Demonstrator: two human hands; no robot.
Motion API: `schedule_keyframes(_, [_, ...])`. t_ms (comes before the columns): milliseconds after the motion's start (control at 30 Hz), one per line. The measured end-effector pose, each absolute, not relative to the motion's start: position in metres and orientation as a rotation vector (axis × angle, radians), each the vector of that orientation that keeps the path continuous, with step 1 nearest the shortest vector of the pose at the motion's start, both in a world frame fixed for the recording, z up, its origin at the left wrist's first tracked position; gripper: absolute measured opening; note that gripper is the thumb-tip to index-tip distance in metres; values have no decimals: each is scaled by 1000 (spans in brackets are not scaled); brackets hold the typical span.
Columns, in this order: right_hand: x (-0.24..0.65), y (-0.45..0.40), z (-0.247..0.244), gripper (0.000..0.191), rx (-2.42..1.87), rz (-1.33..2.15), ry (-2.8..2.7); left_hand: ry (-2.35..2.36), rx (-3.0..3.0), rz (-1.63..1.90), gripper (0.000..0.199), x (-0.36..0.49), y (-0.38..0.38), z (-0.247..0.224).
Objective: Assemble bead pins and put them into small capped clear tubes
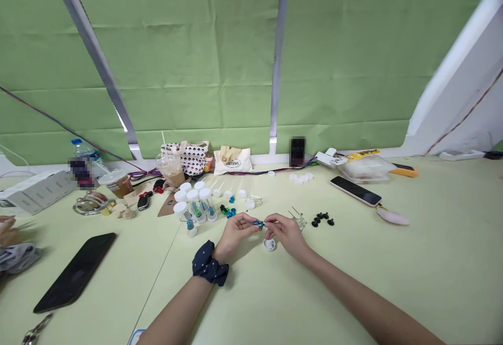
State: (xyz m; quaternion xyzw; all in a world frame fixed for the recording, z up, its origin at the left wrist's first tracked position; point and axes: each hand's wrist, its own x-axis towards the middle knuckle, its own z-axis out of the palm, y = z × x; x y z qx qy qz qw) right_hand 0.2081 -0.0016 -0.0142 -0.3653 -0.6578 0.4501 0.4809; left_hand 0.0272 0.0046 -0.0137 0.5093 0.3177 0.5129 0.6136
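My left hand (238,231), with a dark dotted scrunchie (210,263) at its wrist, pinches a small shiny blue part (258,223). At the right end of that part, the fingertips of my right hand (287,234) are pressed together; whether they hold a separate piece is too small to tell. Just below the fingers sits a round white cap (269,245) with tiny bits in it. Thin metal pins (299,218) and several black knob-like pieces (322,219) lie to the right. Loose blue pieces (231,213) are beyond my left hand, beside clear white-capped vials (205,206).
A drink cup (171,169), a patterned bag (194,157) and a canvas pouch (233,161) stand along the back. Phones lie at left (76,271) and right (356,191). Another person's hand (7,231) shows at the left edge. White caps (302,178) lie farther back.
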Motion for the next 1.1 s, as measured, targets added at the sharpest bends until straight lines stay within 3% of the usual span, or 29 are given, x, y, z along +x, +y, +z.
schedule_keyframes(300, [209, 2, -13, 41, -895, 1441, -1401, 748, 1192, 1218, 22, 26, 5, -13])
schedule_keyframes(1100, [209, 3, -8, 43, -1062, 1579, -1334, 691, 1367, 1131, 19, 27, 0, -10])
